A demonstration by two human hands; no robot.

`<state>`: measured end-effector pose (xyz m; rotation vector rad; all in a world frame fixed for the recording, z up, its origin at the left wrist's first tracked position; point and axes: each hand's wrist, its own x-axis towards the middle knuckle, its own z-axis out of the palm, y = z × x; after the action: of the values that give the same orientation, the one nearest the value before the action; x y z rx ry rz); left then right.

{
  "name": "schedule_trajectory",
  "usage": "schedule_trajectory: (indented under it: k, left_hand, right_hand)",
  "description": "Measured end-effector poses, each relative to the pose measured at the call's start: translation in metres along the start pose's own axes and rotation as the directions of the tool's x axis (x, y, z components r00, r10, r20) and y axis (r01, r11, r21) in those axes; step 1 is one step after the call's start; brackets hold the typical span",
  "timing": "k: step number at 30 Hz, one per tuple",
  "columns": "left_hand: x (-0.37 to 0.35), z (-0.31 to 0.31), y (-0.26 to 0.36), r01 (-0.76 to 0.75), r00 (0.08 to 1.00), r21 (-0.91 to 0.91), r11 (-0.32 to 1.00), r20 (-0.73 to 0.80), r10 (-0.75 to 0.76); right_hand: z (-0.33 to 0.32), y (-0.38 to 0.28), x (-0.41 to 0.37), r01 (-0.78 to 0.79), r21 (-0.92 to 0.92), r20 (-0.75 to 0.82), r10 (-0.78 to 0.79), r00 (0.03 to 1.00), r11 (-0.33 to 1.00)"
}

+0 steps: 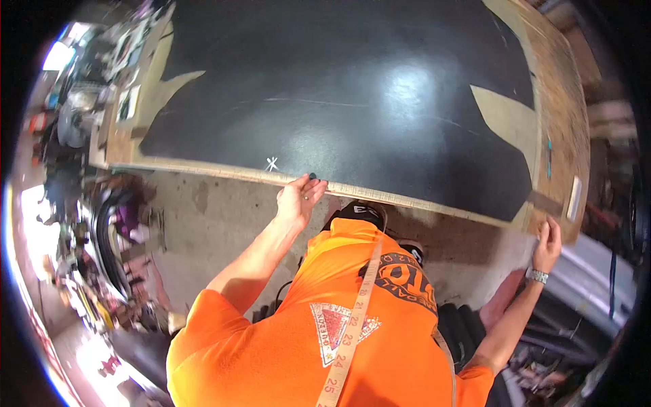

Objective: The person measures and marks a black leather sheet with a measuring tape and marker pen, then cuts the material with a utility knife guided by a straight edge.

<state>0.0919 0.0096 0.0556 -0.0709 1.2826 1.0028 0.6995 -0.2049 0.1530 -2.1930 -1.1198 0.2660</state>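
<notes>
A large black sheet (325,81) of hide-like outline lies on a wooden table. Along the table's front edge runs a ruled strip (380,196). At that edge, just right of a white X mark (272,163), my left hand (302,198) has its fingers closed round a small dark object (312,176). Near the table's front right corner, my right hand (548,243) touches the edge, fingers extended, with no object visible in it. A measuring tape (352,325) hangs down over the orange shirt.
A teal pen (549,159) and a white strip (574,198) lie on the table's right side. A small pale rectangular item (128,103) sits at its left. Cluttered shelves and items stand left of the table; a silvery surface (603,271) is at the right.
</notes>
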Motion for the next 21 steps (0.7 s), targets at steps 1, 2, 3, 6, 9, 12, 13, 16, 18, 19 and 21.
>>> schedule_trajectory:
  k: [1, 2, 3, 6, 9, 12, 13, 16, 18, 19, 21]
  left_hand:
    - [0.002, 0.002, -0.003, 0.004, 0.999, -0.033, 0.999, -0.037, -0.005]
    - [-0.007, 0.012, -0.006, -0.035, 0.994, -0.045, 0.998, -0.102, 0.03]
    - [-0.001, 0.014, -0.007, -0.067, 0.994, -0.034, 0.997, -0.094, 0.063]
    - [0.017, -0.003, -0.028, -0.173, 0.984, -0.035, 0.984, -0.055, 0.17]
    - [-0.017, 0.031, -0.05, -0.333, 0.939, -0.006, 0.943, -0.089, 0.331]
    - [-0.032, 0.045, -0.076, -0.359, 0.927, -0.069, 0.931, -0.147, 0.346]
    - [-0.036, 0.052, -0.078, -0.366, 0.922, -0.065, 0.928, -0.159, 0.353]
    - [-0.048, 0.07, -0.075, -0.461, 0.866, 0.015, 0.887, -0.21, 0.453]
    - [-0.062, 0.084, -0.074, -0.482, 0.847, 0.088, 0.872, -0.208, 0.489]
    - [-0.069, 0.093, -0.064, -0.478, 0.847, 0.106, 0.872, -0.208, 0.489]
    - [-0.089, 0.106, -0.061, -0.491, 0.838, 0.133, 0.861, -0.198, 0.509]
  right_hand:
    - [-0.007, 0.02, 0.017, -0.017, -0.021, 0.016, 0.018, 1.0, 1.0]
    - [-0.01, 0.05, 0.039, 0.018, -0.09, 0.065, -0.012, 0.998, 0.996]
    - [-0.011, 0.086, 0.059, 0.055, -0.163, 0.114, -0.036, 0.993, 0.985]
    - [-0.012, 0.166, 0.101, 0.265, -0.355, 0.268, -0.174, 0.948, 0.896]
    - [-0.014, 0.19, 0.115, 0.416, -0.397, 0.418, -0.242, 0.876, 0.818]
    - [-0.013, 0.207, 0.124, 0.486, -0.409, 0.539, -0.226, 0.812, 0.772]
    - [-0.011, 0.2, 0.123, 0.5, -0.42, 0.532, -0.241, 0.812, 0.757]
    - [-0.011, 0.188, 0.134, 0.549, -0.437, 0.561, -0.262, 0.785, 0.712]
    - [-0.03, 0.184, 0.137, 0.586, -0.459, 0.575, -0.28, 0.769, 0.667]
    - [-0.042, 0.171, 0.142, 0.607, -0.48, 0.579, -0.291, 0.761, 0.634]
    - [-0.062, 0.16, 0.141, 0.614, -0.522, 0.552, -0.315, 0.772, 0.592]
